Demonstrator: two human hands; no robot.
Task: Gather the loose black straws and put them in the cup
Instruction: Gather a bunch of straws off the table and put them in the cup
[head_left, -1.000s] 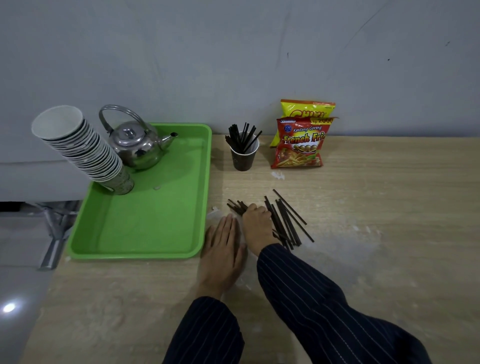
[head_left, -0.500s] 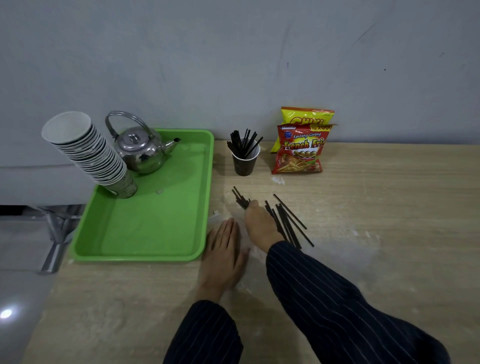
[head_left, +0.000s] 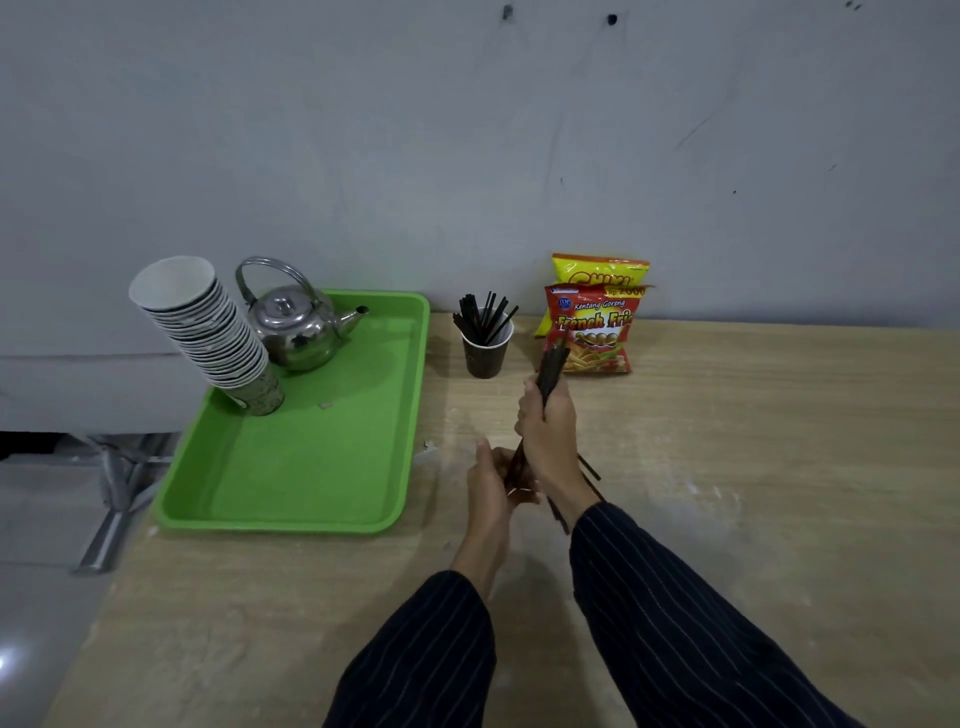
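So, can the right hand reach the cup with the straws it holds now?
Probably yes. The right hand grips a bundle of straws upright, and the cup stands just beyond it to the left. Only bare table lies between. The cup already holds straws but looks to have room.

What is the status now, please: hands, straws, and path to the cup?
Right hand shut on straw bundle, upright. Left hand steadying its bottom end. A few straws remain on table. Cup ahead, path clear.
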